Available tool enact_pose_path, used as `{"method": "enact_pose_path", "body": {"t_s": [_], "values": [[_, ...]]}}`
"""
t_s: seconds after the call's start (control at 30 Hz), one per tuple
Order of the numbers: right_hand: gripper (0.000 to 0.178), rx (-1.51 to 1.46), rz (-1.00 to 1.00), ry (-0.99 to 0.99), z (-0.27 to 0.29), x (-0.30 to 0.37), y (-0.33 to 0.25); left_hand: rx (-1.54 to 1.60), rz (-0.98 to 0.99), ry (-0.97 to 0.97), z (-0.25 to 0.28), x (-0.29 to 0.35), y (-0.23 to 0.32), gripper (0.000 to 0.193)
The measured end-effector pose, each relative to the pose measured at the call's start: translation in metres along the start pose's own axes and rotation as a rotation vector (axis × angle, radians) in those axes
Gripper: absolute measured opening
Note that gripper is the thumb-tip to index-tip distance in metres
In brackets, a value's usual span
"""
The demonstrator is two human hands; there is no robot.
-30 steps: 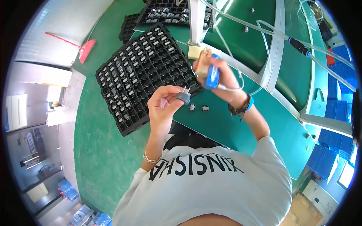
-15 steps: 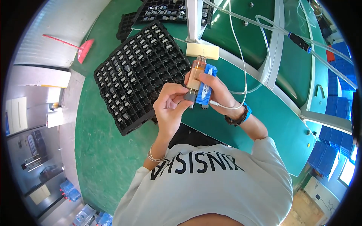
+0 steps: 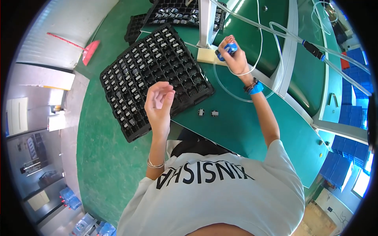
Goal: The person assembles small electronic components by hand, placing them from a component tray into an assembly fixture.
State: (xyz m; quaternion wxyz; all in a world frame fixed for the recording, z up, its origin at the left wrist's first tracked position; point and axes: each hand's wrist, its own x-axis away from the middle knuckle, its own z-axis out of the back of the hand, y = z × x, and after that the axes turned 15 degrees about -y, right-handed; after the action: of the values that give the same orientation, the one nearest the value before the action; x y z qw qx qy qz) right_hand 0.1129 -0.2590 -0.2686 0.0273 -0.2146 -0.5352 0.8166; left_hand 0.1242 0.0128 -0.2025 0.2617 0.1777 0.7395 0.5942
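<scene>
My right hand (image 3: 236,63) is raised over the far part of the green table, wrapped round a blue handheld tool (image 3: 229,49). A thin white cord runs from beside that hand. Its amber see-through part, visible earlier, is mostly hidden now. My left hand (image 3: 159,101) hovers above the near edge of the black tray (image 3: 189,100); its fingers are loosely bent and apart from the thumb, with nothing visible between them. Two small parts, a dark-and-silver one (image 3: 201,112) and another beside it (image 3: 214,113), lie on the table between my hands.
Rows of small silver parts fill much of the black tray. A pale yellow block (image 3: 207,56) lies by a white frame post (image 3: 206,27). More black trays (image 3: 169,15) stand behind. Clear hoses (image 3: 283,29) hang at the right. A red dustpan (image 3: 91,52) is far left.
My right hand has carried the blue tool away and to the right. My left hand has come off the small dark piece and moved left. Two small parts now show on the table.
</scene>
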Motion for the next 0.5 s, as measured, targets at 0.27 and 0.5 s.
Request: {"method": "enact_pose_path", "body": {"t_s": [0.27, 0.5], "values": [[0.025, 0.49, 0.027, 0.011, -0.017, 0.001, -0.003, -0.038, 0.05, -0.038, 0.002, 0.008, -0.009, 0.015], [0.026, 0.49, -0.046, -0.002, -0.018, 0.001, -0.01, -0.051, 0.057, -0.071, 0.012, 0.003, -0.012, 0.014]]}}
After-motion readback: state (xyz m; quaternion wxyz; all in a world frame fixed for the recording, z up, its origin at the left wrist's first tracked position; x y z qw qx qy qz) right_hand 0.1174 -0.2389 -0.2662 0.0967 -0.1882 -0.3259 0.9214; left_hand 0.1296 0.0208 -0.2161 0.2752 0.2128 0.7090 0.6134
